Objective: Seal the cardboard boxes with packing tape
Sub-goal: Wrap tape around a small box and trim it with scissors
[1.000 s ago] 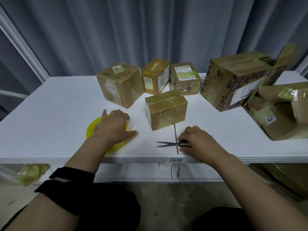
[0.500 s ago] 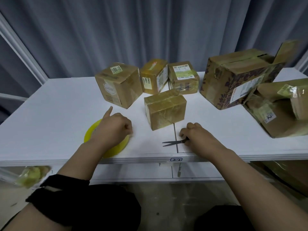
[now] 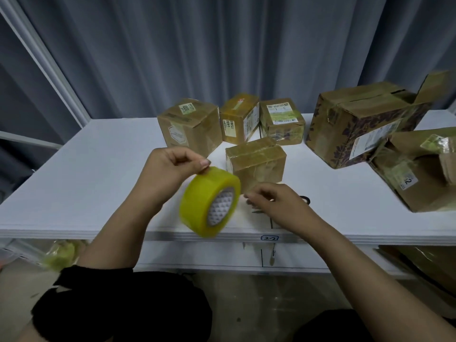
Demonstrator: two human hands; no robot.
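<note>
Pinching the top rim of the yellow tape roll (image 3: pixel 197 206) between thumb and fingers, the left hand (image 3: pixel 167 174) holds it above the table (image 3: pixel 86 181) edge, before a small box (image 3: pixel 256 161). The right hand (image 3: pixel 276 206) hangs just beside it, fingers curled and blurred; I cannot tell whether they grip anything.

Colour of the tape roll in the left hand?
Yellow roll of packing tape, white patterned core inside; head view.

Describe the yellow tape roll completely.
The tape roll is a thick ring of glossy translucent yellow tape on a core patterned inside with white-grey triangles. It is off the table, tilted, its opening facing right toward the camera, slightly blurred. The left hand pinches its top edge; the right hand is close beside it, contact unclear.
</note>
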